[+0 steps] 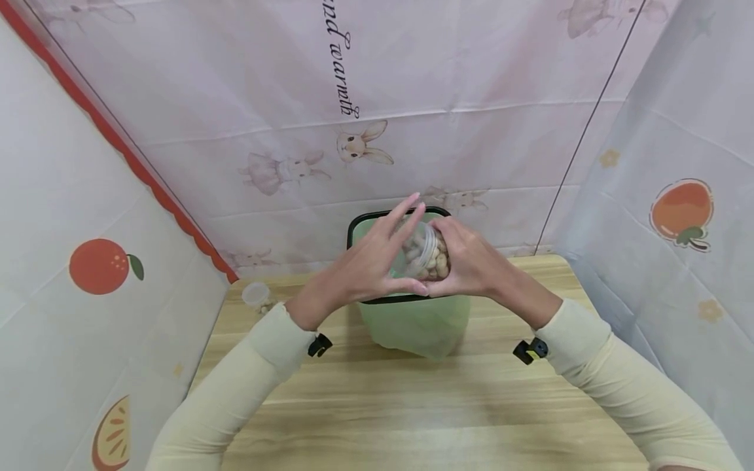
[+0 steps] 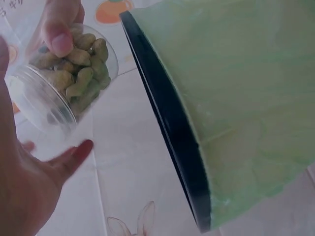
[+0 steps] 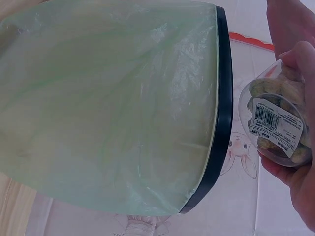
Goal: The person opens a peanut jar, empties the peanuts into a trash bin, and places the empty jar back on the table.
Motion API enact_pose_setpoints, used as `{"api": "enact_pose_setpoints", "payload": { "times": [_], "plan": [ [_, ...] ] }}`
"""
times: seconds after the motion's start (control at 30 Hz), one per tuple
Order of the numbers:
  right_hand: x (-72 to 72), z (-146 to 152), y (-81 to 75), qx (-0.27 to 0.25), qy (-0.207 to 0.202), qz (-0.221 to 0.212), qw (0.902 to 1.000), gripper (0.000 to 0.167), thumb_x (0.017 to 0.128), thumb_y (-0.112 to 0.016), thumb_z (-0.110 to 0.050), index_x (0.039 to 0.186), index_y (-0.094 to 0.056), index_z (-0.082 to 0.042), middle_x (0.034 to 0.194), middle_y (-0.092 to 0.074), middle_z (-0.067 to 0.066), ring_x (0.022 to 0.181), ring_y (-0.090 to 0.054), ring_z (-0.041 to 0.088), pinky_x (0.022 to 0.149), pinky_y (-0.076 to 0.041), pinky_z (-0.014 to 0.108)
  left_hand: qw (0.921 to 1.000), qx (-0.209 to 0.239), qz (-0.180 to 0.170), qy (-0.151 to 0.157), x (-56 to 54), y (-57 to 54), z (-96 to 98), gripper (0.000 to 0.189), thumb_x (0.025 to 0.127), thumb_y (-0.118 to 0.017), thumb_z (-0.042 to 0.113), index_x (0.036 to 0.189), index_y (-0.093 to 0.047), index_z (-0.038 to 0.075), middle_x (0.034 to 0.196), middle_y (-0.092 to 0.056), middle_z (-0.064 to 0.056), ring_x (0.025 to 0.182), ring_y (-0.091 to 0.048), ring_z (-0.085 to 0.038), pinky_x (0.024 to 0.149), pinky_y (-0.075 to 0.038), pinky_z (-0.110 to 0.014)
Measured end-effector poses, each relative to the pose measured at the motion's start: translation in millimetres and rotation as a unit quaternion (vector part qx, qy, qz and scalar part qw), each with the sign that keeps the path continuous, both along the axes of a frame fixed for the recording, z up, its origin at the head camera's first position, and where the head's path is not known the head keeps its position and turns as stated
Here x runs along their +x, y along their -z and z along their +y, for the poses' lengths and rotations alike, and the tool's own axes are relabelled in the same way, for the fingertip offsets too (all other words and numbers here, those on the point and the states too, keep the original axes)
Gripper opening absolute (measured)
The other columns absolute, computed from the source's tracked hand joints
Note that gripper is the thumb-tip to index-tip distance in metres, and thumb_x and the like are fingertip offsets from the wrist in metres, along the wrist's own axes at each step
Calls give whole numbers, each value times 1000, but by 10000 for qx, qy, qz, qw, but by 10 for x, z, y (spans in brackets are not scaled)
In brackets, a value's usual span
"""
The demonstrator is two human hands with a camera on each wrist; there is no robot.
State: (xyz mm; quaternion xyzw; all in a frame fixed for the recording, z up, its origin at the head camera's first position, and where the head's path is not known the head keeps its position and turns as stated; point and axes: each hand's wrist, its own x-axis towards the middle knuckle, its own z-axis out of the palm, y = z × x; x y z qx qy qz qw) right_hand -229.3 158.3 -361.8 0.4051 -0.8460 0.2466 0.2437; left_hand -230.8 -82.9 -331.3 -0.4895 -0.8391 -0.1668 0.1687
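1. So the clear jar point(image 1: 438, 260) is up over the mouth of the bin point(image 1: 415, 327), tipped over sideways with its threaded end facing the left hand point(image 1: 374, 258). It's got a bunch of peanuts point(image 2: 81, 71) inside.
2. Right hand point(image 1: 471, 258) is at the right side of the bin's mouth with its fingers and thumb curled round the jar, so that's a proper grip.
3. Left hand is over the left part of the bin's mouth, fingers stretched out and thumb spread apart from them, next to the jar's threaded end. Can't tell if it's actually touching.
4. There's a barcode label point(image 3: 275, 125) on the jar's bottom, which faces away from the left hand above the bin.
5. The bin has a black rim point(image 2: 172, 123) and pale green plastic over its outside.
6. Left of the bin, on the wooden table point(image 1: 412, 405), there's a small round clear piece point(image 1: 255, 294) with some loose peanuts point(image 1: 265, 306) right by it.
7. Behind the bin hangs a pinkish sheet point(image 1: 501, 150) with bunny prints.
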Motion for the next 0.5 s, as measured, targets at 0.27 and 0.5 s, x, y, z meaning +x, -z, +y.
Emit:
{"api": "enact_pose_setpoints", "payload": {
  "times": [0.27,0.5],
  "plan": [
    [-7,-8,24,-15,-92,76,9999,89,66,-88,-35,135,-48,3,117,-60,19,91,-62,24,71,-58,36,9946,77,152,1029,-37,-9,-70,82,92,-79,38,160,-39,15,170,-29,-12,153,-34,-28,123,-35,-49],
    [0,-18,17,-33,-80,17,10000,92,66,-87,-33,140,-46,2,122,-60,20,93,-63,24,73,-58,36,9939,172,107,1085,-51,-48,-66,76,92,-79,37,156,-46,13,161,-42,-12,144,-43,-28,119,-40,-45]
  ]
}}
